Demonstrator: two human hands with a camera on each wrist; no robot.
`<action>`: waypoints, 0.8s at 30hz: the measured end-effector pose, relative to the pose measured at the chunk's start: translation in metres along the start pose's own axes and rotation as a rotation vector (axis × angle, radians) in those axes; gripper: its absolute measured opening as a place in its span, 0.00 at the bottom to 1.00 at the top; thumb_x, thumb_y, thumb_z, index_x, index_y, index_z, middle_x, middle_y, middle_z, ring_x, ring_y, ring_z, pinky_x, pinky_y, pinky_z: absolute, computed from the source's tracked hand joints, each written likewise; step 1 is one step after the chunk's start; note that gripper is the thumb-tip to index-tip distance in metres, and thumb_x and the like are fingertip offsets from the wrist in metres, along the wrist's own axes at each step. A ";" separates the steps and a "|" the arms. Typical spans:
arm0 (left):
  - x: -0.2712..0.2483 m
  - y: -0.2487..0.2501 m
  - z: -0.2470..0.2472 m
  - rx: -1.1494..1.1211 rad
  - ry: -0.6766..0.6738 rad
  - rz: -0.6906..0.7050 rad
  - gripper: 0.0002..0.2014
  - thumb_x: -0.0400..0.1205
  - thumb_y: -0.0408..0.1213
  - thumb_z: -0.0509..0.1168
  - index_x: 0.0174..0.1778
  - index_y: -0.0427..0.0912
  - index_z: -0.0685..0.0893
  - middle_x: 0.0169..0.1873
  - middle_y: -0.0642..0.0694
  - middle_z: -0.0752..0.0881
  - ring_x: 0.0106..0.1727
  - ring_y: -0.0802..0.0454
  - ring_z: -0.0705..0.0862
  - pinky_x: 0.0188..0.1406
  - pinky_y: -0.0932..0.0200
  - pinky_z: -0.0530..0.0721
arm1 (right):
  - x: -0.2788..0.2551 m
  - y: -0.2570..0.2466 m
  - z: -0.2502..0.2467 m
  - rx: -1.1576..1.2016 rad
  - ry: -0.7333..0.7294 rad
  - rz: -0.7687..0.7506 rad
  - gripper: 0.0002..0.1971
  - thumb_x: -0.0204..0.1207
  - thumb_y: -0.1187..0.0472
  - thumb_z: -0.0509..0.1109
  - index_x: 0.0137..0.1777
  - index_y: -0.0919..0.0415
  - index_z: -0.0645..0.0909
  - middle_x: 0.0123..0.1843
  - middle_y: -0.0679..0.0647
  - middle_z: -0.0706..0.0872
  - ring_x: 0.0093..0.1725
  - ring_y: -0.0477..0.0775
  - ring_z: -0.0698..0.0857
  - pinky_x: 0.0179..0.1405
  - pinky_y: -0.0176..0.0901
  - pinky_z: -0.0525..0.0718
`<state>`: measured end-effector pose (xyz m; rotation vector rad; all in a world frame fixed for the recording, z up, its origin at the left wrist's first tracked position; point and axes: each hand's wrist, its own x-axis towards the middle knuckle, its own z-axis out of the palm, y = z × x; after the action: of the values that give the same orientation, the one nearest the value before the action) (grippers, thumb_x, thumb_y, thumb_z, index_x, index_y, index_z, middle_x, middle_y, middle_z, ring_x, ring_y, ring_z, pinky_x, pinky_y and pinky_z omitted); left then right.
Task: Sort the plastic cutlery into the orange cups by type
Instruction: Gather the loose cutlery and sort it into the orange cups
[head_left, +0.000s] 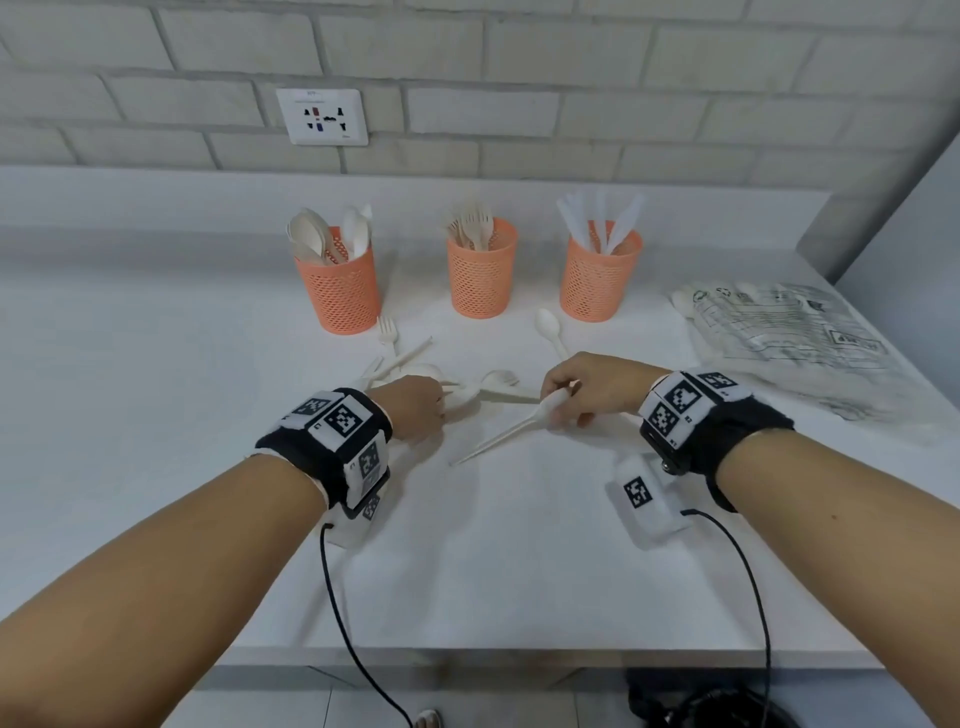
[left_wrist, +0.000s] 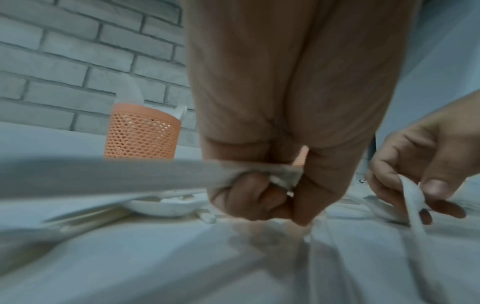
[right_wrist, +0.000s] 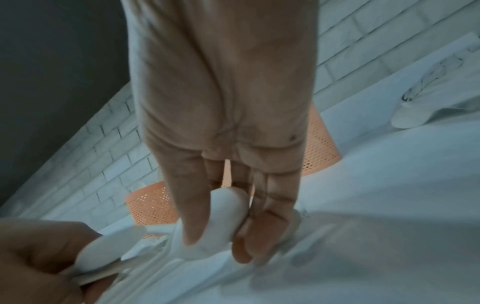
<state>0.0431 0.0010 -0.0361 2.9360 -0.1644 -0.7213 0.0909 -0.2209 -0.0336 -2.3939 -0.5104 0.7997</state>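
Three orange mesh cups stand at the back: the left cup (head_left: 340, 291) holds spoons, the middle cup (head_left: 482, 275) forks, the right cup (head_left: 597, 283) knives. Loose white cutlery (head_left: 410, 364) lies in a pile in front of them, and a lone spoon (head_left: 548, 327) lies further right. My left hand (head_left: 439, 405) sits at the pile with its fingers curled round a long flat white utensil (left_wrist: 103, 179); I cannot tell its type. My right hand (head_left: 558, 408) pinches a white spoon (right_wrist: 228, 216) by the bowl, handle (head_left: 493, 439) pointing toward me.
A printed plastic bag (head_left: 779, 332) with more cutlery lies at the right, near a grey side wall. A wall socket (head_left: 324, 117) sits in the brick wall behind the cups. Black cables hang from both wristbands over the table's front edge (head_left: 519, 657).
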 end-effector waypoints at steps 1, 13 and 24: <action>-0.003 0.000 -0.001 -0.004 0.008 0.011 0.10 0.83 0.35 0.56 0.48 0.33 0.79 0.42 0.42 0.75 0.45 0.47 0.74 0.42 0.60 0.68 | 0.002 0.002 -0.001 0.015 0.001 -0.003 0.04 0.72 0.64 0.74 0.41 0.54 0.82 0.41 0.51 0.84 0.43 0.52 0.84 0.44 0.40 0.85; -0.022 -0.001 -0.039 -0.067 -0.128 -0.029 0.08 0.83 0.38 0.58 0.43 0.38 0.78 0.34 0.45 0.76 0.32 0.51 0.70 0.33 0.62 0.67 | 0.009 -0.025 -0.012 0.117 0.051 -0.112 0.04 0.76 0.66 0.71 0.44 0.57 0.81 0.39 0.52 0.82 0.37 0.47 0.80 0.35 0.34 0.80; -0.036 -0.020 -0.066 -0.606 0.196 0.016 0.12 0.85 0.40 0.59 0.44 0.38 0.83 0.31 0.47 0.83 0.31 0.52 0.78 0.33 0.61 0.79 | 0.005 -0.045 -0.015 0.441 0.036 -0.128 0.02 0.79 0.69 0.65 0.48 0.65 0.79 0.37 0.53 0.78 0.32 0.45 0.75 0.35 0.32 0.77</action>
<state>0.0436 0.0310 0.0361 2.3961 0.0443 -0.3836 0.0963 -0.1893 0.0024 -1.9470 -0.4172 0.7252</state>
